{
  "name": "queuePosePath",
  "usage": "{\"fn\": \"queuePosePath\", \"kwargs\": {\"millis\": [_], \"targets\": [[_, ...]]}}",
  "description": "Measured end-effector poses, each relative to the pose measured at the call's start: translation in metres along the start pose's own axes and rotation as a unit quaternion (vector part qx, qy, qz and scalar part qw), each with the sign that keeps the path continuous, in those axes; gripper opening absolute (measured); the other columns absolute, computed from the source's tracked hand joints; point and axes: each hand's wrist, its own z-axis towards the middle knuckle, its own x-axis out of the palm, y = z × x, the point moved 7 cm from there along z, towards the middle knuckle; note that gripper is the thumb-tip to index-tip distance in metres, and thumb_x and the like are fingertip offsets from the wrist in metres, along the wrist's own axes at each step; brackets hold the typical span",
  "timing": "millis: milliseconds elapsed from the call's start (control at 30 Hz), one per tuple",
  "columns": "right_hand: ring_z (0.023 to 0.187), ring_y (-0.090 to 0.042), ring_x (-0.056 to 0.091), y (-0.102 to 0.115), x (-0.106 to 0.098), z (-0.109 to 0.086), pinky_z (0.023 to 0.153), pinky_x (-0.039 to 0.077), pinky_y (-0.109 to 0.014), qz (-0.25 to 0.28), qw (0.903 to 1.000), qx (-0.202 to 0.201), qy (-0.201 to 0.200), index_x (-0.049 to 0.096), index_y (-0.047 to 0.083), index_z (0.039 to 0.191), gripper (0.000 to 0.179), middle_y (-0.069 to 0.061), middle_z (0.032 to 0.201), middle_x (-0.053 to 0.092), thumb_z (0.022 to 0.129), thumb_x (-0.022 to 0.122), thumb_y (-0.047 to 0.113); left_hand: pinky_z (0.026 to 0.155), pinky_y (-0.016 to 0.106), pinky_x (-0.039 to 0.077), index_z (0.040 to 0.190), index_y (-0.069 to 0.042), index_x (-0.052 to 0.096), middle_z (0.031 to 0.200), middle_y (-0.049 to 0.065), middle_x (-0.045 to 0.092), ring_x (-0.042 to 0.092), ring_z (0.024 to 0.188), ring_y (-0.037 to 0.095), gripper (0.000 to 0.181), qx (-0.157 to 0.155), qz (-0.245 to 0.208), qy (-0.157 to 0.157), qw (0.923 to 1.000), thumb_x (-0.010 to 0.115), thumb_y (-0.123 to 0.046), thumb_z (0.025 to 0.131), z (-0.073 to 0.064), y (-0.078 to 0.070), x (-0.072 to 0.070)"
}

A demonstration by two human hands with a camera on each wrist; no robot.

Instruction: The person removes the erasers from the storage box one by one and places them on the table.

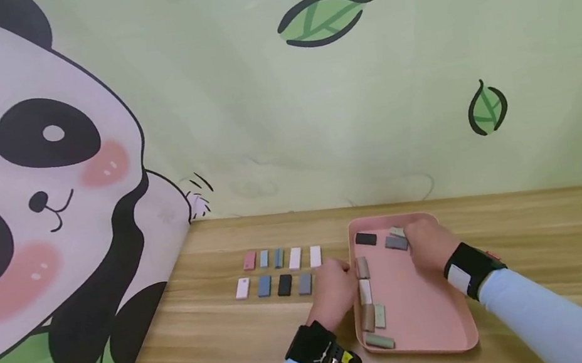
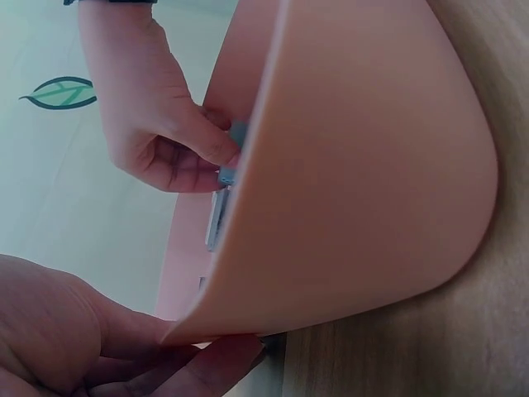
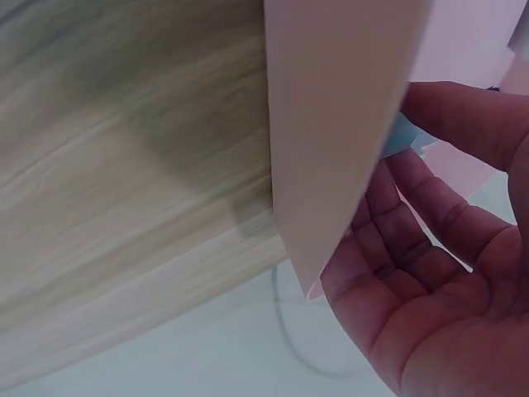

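Observation:
My left hand (image 1: 334,292) pinches the left wall of a pink tray (image 1: 423,313) between thumb and fingers. Inside the tray's far right corner is my right hand (image 1: 431,245), its thumb and fingers on a small light-blue block (image 3: 401,137); the tray wall partly hides that block in both wrist views. Beside these fingertips lie a grey block (image 1: 396,243) and a pale greenish block (image 1: 397,231). A black block (image 1: 365,239) sits near the tray's far left corner. Brown, white and green blocks line the left side, among them a green one (image 1: 379,341) at the near corner.
Left of the tray, two rows of small flat blocks lie on the wooden table (image 1: 210,359), including a red one (image 1: 249,260), a black one (image 1: 284,284) and a grey one (image 1: 304,283). A wall with a panda picture (image 1: 56,180) stands behind and at the left.

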Motion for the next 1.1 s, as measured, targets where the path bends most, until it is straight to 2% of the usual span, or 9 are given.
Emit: {"fn": "queuePosePath", "kwargs": {"millis": [133,267,467,567,633,767,833,933,1100], "targets": [[0.055,-0.013,0.044,-0.003,0.006,0.0,0.057,0.04,-0.031,-0.002,0.9993,0.014,0.035,0.05,0.01,0.064,0.015,0.003,0.058,0.045,0.077,0.057,0.006,0.04,0.026,0.038,0.074,-0.01,0.064,0.056,0.002,0.049,0.051,0.047,0.014,0.028,0.0,0.004,0.001,1.0,0.052,-0.023,0.095,0.001,0.0,0.001],[0.051,-0.014,0.042,-0.002,0.008,-0.004,0.055,0.036,-0.029,0.037,0.9956,0.043,0.075,0.05,0.01,0.06,0.019,0.002,0.054,0.04,0.077,0.06,0.011,0.039,0.026,0.038,0.074,-0.01,0.064,0.056,0.001,0.048,0.05,0.047,0.015,0.029,0.001,0.001,0.004,1.0,0.052,-0.024,0.095,0.002,0.0,0.002],[0.058,-0.015,0.047,0.006,0.004,-0.009,0.059,0.04,-0.03,0.105,0.9882,0.071,0.085,0.057,0.007,0.071,0.012,0.001,0.063,0.049,0.081,0.064,0.012,0.039,0.026,0.039,0.076,-0.009,0.065,0.056,0.002,0.049,0.05,0.046,0.015,0.026,0.009,-0.009,-0.003,0.9999,0.052,-0.022,0.095,0.001,-0.001,-0.001],[0.054,-0.014,0.045,0.007,0.005,-0.01,0.054,0.038,-0.029,0.143,0.983,0.078,0.085,0.058,0.009,0.069,0.014,0.003,0.059,0.045,0.081,0.065,0.013,0.039,0.026,0.038,0.075,-0.009,0.065,0.055,0.002,0.048,0.05,0.046,0.015,0.027,0.015,-0.01,-0.001,0.9998,0.052,-0.022,0.095,0.001,0.0,-0.001],[0.048,-0.013,0.037,0.003,0.003,-0.011,0.049,0.032,-0.028,0.168,0.9791,0.085,0.077,0.053,0.01,0.061,0.021,0.004,0.054,0.035,0.08,0.064,0.012,0.039,0.026,0.038,0.075,-0.009,0.065,0.055,0.002,0.047,0.049,0.046,0.015,0.028,0.016,-0.009,-0.003,0.9998,0.052,-0.023,0.095,0.001,-0.001,0.0],[0.051,-0.014,0.039,-0.016,-0.017,-0.014,0.048,0.034,-0.027,0.213,0.9695,0.11,0.05,0.057,0.008,0.065,0.016,0.003,0.059,0.04,0.079,0.063,0.011,0.038,0.026,0.037,0.074,-0.009,0.066,0.055,0.002,0.048,0.049,0.046,0.015,0.028,0.016,-0.004,-0.005,0.9998,0.052,-0.022,0.095,0.002,-0.003,0.002],[0.058,-0.016,0.047,-0.031,-0.033,-0.015,0.053,0.041,-0.03,0.214,0.9691,0.12,0.025,0.062,0.005,0.075,0.01,-0.001,0.068,0.051,0.079,0.065,0.014,0.039,0.026,0.038,0.075,-0.009,0.066,0.055,0.002,0.049,0.05,0.046,0.015,0.028,0.016,-0.003,-0.005,0.9999,0.052,-0.023,0.095,0.003,-0.005,0.002],[0.068,-0.018,0.054,-0.058,-0.057,-0.023,0.061,0.046,-0.033,0.201,0.9681,0.147,-0.027,0.065,-0.002,0.089,0.024,-0.007,0.079,0.06,0.077,0.067,0.019,0.039,0.026,0.037,0.074,-0.009,0.065,0.055,0.001,0.047,0.049,0.046,0.015,0.028,0.018,-0.003,-0.007,0.9998,0.051,-0.023,0.095,0.003,-0.006,0.001],[0.066,-0.021,0.055,-0.104,-0.073,-0.049,0.061,0.047,-0.037,0.175,0.9547,0.224,-0.088,0.065,-0.006,0.088,0.027,-0.01,0.078,0.062,0.078,0.065,0.019,0.038,0.025,0.036,0.072,-0.008,0.065,0.053,0.001,0.044,0.048,0.045,0.015,0.029,0.012,0.002,-0.005,0.9999,0.052,-0.02,0.095,0.0,-0.005,0.001]]}}
